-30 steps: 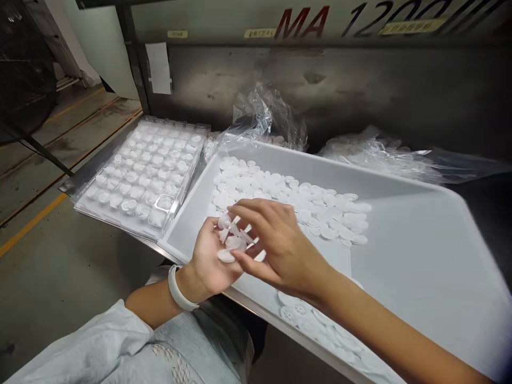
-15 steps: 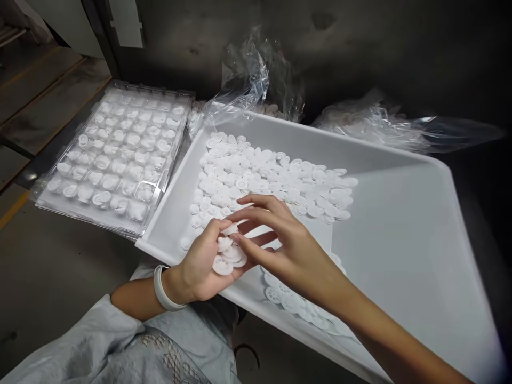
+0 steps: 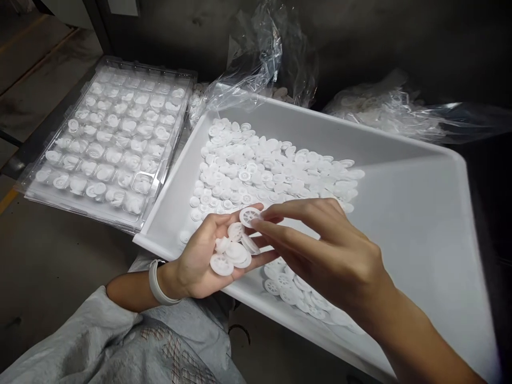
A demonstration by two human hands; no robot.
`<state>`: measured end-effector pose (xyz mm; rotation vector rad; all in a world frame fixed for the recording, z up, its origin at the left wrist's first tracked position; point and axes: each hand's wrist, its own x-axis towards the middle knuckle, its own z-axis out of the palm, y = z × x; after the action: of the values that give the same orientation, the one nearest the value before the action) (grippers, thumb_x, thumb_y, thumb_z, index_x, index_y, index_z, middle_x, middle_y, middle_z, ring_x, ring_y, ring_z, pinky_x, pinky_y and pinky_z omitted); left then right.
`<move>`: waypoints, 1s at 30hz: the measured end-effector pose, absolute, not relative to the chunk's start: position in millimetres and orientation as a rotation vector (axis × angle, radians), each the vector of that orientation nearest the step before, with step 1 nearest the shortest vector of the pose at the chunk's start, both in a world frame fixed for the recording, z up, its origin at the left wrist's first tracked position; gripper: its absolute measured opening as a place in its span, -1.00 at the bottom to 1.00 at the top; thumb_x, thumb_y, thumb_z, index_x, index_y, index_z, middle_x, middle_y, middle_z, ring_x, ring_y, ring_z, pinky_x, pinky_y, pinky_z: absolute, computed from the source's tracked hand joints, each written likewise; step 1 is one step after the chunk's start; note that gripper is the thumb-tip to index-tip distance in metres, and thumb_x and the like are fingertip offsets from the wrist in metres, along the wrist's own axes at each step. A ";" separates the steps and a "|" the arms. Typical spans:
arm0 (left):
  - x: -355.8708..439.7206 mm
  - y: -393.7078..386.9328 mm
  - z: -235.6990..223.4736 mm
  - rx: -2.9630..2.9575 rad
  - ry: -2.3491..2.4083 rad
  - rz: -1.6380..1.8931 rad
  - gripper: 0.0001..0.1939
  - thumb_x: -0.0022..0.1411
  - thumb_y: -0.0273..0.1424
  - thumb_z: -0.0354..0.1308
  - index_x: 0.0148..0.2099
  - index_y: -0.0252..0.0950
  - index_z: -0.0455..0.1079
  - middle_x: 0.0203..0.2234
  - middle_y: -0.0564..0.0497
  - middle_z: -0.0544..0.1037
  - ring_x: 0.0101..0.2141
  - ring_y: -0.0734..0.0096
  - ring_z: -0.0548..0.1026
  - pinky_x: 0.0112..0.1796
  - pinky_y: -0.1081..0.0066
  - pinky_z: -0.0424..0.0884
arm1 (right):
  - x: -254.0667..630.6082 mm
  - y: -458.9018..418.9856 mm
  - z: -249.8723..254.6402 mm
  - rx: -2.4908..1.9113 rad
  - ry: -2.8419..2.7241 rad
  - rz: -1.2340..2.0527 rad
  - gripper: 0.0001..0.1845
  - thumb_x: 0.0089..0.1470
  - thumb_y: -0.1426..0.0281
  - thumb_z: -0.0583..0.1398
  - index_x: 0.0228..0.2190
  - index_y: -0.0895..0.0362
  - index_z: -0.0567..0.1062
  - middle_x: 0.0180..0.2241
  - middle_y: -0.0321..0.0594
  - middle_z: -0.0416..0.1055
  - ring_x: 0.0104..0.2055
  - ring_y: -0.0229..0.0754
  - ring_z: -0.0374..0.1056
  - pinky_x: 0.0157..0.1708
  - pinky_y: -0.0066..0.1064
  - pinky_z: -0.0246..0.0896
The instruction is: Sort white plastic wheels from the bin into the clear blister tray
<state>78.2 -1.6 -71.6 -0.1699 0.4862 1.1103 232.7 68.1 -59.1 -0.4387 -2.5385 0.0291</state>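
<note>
My left hand [image 3: 202, 256] is cupped palm-up over the near edge of a white bin [image 3: 416, 213], holding several small white spoked plastic discs [image 3: 232, 250]. My right hand [image 3: 328, 250] reaches in from the right, and its fingertips pinch one white disc [image 3: 250, 215] just above the left palm. A heap of the same white discs [image 3: 272, 170] lies in the bin's far left part. More discs [image 3: 296, 290] lie in the bin under my right hand.
A clear blister tray [image 3: 116, 144] with rows of pockets holding discs sits left of the bin. Crumpled clear plastic bags [image 3: 264, 58] lie behind the bin against a dark machine wall. A white band is on my left wrist [image 3: 157, 282].
The view has tilted down and closer. My right fingers have picked one disc up out of the pile in my left palm; the left hand stays cupped.
</note>
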 end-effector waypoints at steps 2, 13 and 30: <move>77.3 -1.3 -72.1 -0.174 0.502 1.100 -0.63 0.27 -0.33 -0.08 0.02 -0.25 0.43 -0.08 -0.04 0.51 -0.05 0.35 0.47 0.15 0.15 0.30 | 234.0 67.7 -60.5 -0.445 -2.556 0.027 -0.68 0.10 0.64 0.19 -0.12 0.10 0.39 -0.24 -0.14 0.46 -0.26 -0.18 0.39 -0.34 -0.25 0.25; 72.5 0.9 -68.5 -0.197 0.556 1.082 -0.55 0.31 -0.28 -0.17 0.13 -0.21 0.37 0.06 -0.03 0.48 -0.05 0.37 0.51 -0.01 0.37 0.36 | 236.1 58.0 -52.6 -0.485 -2.606 0.251 -0.80 0.14 0.41 0.23 -0.16 0.07 0.40 -0.22 -0.14 0.43 -0.22 -0.15 0.36 -0.30 -0.21 0.29; 71.6 -1.0 -69.0 -0.254 0.493 1.126 -0.61 0.26 -0.30 -0.06 0.04 -0.28 0.42 -0.01 -0.07 0.54 0.01 0.29 0.51 0.06 0.32 0.38 | 251.9 63.0 -43.6 -0.312 -2.650 -0.255 -0.77 0.04 0.71 0.19 -0.23 0.28 0.40 -0.31 0.02 0.46 -0.28 -0.04 0.36 -0.39 -0.18 0.19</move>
<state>71.6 -1.0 -69.0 -0.2540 0.4932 1.1264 251.9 63.0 -43.6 -0.3124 -2.6503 -0.2550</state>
